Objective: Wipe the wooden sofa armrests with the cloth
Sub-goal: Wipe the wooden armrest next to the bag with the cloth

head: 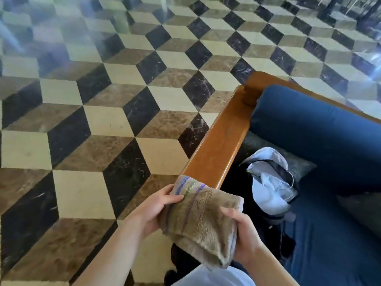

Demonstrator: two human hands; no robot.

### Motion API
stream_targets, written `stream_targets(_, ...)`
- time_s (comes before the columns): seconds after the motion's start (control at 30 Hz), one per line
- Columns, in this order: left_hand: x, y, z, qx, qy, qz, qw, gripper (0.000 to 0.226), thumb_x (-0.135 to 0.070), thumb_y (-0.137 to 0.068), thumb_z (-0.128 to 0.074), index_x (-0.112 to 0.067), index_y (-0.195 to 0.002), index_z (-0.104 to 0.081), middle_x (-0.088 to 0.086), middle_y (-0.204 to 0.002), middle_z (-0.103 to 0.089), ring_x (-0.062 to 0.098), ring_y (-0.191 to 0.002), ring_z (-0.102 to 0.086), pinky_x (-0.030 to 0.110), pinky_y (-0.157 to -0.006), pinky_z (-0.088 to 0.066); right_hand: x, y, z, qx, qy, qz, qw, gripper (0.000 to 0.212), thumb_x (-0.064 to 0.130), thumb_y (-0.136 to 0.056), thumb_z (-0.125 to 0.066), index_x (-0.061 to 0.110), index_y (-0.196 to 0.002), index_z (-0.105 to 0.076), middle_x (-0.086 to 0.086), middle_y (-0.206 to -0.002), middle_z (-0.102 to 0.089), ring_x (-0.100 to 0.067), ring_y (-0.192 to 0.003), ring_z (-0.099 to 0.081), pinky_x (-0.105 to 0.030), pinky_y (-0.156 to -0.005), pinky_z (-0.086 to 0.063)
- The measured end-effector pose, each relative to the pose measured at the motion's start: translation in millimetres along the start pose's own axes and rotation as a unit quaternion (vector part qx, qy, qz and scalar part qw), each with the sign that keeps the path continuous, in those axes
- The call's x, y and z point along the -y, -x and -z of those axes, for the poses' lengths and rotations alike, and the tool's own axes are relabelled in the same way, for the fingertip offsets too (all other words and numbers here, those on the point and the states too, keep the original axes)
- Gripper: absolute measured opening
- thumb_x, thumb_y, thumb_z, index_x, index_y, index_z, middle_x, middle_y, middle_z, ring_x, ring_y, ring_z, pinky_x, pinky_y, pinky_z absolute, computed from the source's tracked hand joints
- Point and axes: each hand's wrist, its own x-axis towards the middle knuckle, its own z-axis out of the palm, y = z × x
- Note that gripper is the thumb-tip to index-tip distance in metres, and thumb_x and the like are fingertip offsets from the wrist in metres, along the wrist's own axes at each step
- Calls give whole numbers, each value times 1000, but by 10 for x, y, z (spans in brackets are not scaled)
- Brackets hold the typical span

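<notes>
A folded tan cloth (203, 220) with purple and green stripes lies over the near end of the wooden sofa armrest (222, 139). My left hand (153, 209) grips the cloth's left edge with fingers curled around it. My right hand (244, 237) holds its right side from below. The orange-brown armrest runs away from me toward the sofa's wooden back rail (266, 79). The near tip of the armrest is hidden under the cloth.
Blue sofa cushions (321, 129) fill the right side. A pale grey bag or garment (270, 182) and dark fabric lie on the seat next to the armrest. A glossy cube-patterned tile floor (103, 120) spreads to the left and beyond.
</notes>
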Motion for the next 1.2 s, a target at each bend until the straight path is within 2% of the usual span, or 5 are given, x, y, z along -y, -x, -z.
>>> stream_targets(0.27,-581,-827,196,-50,-119,131,983,37,-29,-93,-74,-21,-128,-69,15,-122,-74,37,-111,-72,56,-97,-56,306,-935,63,-161,-68,-108,979,62,-9,-69,-66,-13,-130,-58,-37,-109,-72,-48,-87,-76,-49,-67,-63)
stream_targets(0.47,-1159,-1292,239,-41,-167,109,979,30,-7,-86,-76,-20,-113,-75,17,-116,-75,40,-102,-74,47,-81,-61,503,-1237,-118,-221,-161,-36,961,37,-5,-92,-50,-12,-127,-61,-35,-120,-70,-47,-102,-74,-49,-79,-63)
stream_targets(0.6,-1560,-1580,218,15,-253,110,961,31,-9,-87,-75,-22,-115,-72,14,-114,-74,30,-93,-77,36,-69,-60,480,-1478,-239,-309,-255,58,914,40,5,-98,-52,-3,-138,-57,-30,-135,-65,-49,-126,-61,-61,-114,-43)
stream_targets(1.03,-2316,-2236,677,134,-458,190,858,22,5,-94,-60,-2,-114,-67,18,-100,-67,32,-93,-62,51,-86,-54,27,-2285,-1335,-427,-488,218,729,40,11,-103,-54,-11,-136,-52,-34,-128,-67,-51,-122,-62,-62,-105,-47)
stream_targets(1.2,-2250,-2352,554,156,-527,200,811,21,4,-97,-50,-3,-106,-68,18,-91,-66,29,-82,-63,35,-65,-58,-88,-2451,-1364,-402,-561,286,665,38,5,-101,-47,-11,-135,-52,-35,-124,-68,-52,-118,-64,-60,-93,-53)
